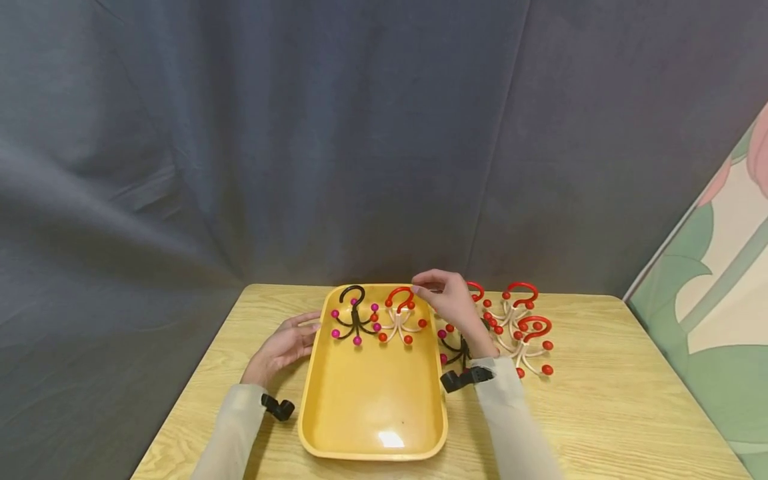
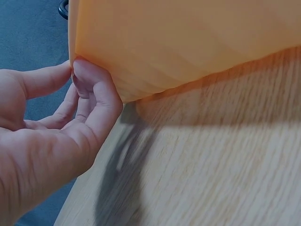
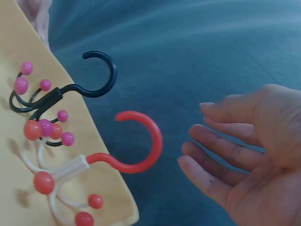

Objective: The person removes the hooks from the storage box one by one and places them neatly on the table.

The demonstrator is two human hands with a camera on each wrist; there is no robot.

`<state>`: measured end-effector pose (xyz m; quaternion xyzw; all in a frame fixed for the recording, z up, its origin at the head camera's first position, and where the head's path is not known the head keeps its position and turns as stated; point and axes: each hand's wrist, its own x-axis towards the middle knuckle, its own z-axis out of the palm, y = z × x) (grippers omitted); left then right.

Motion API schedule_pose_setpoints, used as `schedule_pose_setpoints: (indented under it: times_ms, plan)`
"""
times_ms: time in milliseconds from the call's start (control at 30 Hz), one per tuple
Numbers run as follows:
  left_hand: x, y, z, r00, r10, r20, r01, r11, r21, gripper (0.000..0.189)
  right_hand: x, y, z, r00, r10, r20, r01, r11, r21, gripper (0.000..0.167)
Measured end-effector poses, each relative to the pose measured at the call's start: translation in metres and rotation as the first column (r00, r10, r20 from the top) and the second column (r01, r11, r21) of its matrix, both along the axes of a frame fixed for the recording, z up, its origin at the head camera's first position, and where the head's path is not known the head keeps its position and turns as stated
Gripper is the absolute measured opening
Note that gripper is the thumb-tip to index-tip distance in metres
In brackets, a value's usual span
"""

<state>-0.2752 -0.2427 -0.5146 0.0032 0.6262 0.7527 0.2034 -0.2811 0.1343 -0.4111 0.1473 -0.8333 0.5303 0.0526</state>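
Observation:
A yellow tray [image 1: 372,393] lies on the table. Near its far end stand a black hanging hook [image 1: 355,317] with splayed arms tipped in pink balls, and a red-and-white one [image 1: 399,317] tipped in red balls. At the tray's left side, my left hand [image 1: 288,347] pinches the rim between thumb and bent forefinger, as the left wrist view shows. My right hand [image 3: 244,146] is just off the red hook's curved top, fingers loosely bent and apart from it, holding nothing.
Right of the tray, several more hanging hooks stand close together, among them a red-and-white one [image 1: 528,347] and a black one [image 1: 462,350] partly behind my right forearm. A grey curtain [image 1: 384,147] hangs behind the wooden table [image 1: 600,400].

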Motion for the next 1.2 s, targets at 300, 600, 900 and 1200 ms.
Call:
schedule_pose_setpoints:
  times_ms: [300, 600, 900, 1200]
  plan:
    - [-0.001, -0.002, -0.002, 1.0, -0.007, -0.006, 0.007, 1.0, 0.0, 0.061, -0.009, -0.012, -0.016, 0.998, -0.043, 0.042, 0.041, 0.998, 0.036, 0.028]
    - [-0.001, 0.0, -0.003, 1.0, 0.001, -0.002, -0.001, 1.0, 0.003, 0.058, -0.014, -0.017, -0.026, 0.994, -0.075, 0.08, 0.072, 0.997, 0.034, 0.022]
    - [-0.001, 0.0, -0.003, 1.0, 0.003, -0.001, -0.003, 1.0, 0.005, 0.059, -0.015, -0.02, -0.033, 0.99, -0.107, 0.094, 0.106, 0.994, 0.017, 0.023]
    - [-0.001, -0.002, -0.004, 1.0, -0.007, -0.004, 0.007, 1.0, 0.009, 0.062, -0.016, -0.021, -0.039, 0.985, -0.141, 0.102, 0.14, 0.99, 0.013, 0.018]
